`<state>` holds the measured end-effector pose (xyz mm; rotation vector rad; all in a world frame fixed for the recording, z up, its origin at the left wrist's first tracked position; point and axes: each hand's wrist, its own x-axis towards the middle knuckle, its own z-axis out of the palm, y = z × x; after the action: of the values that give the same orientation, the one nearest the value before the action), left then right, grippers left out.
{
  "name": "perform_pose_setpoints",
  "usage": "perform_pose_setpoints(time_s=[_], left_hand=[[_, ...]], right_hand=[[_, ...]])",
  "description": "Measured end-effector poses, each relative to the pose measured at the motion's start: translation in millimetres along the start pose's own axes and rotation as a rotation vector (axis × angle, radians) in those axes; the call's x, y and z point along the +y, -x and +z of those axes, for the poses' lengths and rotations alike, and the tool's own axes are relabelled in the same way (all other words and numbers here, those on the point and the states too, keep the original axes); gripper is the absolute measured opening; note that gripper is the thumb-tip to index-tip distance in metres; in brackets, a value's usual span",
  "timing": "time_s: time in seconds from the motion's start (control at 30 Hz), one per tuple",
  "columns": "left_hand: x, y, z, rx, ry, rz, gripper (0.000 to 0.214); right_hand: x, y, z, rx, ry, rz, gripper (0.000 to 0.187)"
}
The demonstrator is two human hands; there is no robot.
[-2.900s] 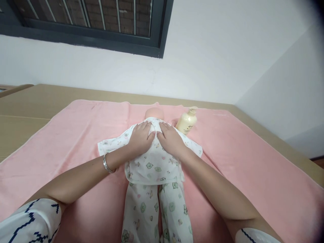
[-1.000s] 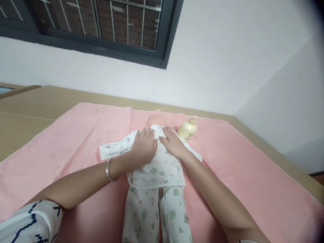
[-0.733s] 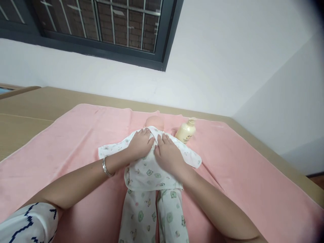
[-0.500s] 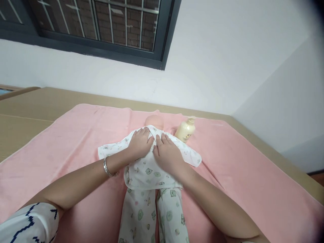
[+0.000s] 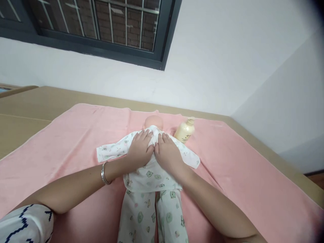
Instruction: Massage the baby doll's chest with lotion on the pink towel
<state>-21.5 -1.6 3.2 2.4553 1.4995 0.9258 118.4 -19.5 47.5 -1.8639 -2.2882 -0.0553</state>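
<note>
A baby doll (image 5: 154,121) lies on a pink cloth, only the top of its round head showing beyond its collar. It wears a white long-sleeved top (image 5: 154,177) and matching trousers (image 5: 169,216), both printed with small green animals. My left hand (image 5: 140,148) rests flat on the left of the top's chest, fingers stretched toward the collar. Beside it, my right hand (image 5: 168,152) lies flat on the chest's right side. The two thumbs nearly meet at the middle. Nothing is held in either hand.
Just right of the doll's head is a cream pump bottle (image 5: 185,131), tilted. The pink cloth (image 5: 83,135) covers most of a wooden surface (image 5: 27,104). A white wall (image 5: 202,67) with a dark-framed barred window (image 5: 101,54) rises behind it.
Both hands have slid slightly down the chest toward me, still flat on the top. More of the collar shows. The bottle stays where it was.
</note>
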Motion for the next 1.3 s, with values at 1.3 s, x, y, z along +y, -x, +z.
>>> perform_pose_setpoints(time_s=[1.3], left_hand=[[-13, 4, 9.0, 0.266, 0.359, -0.192, 0.05]], right_hand=[[2, 4, -5, 0.126, -0.176, -0.231, 0.049]])
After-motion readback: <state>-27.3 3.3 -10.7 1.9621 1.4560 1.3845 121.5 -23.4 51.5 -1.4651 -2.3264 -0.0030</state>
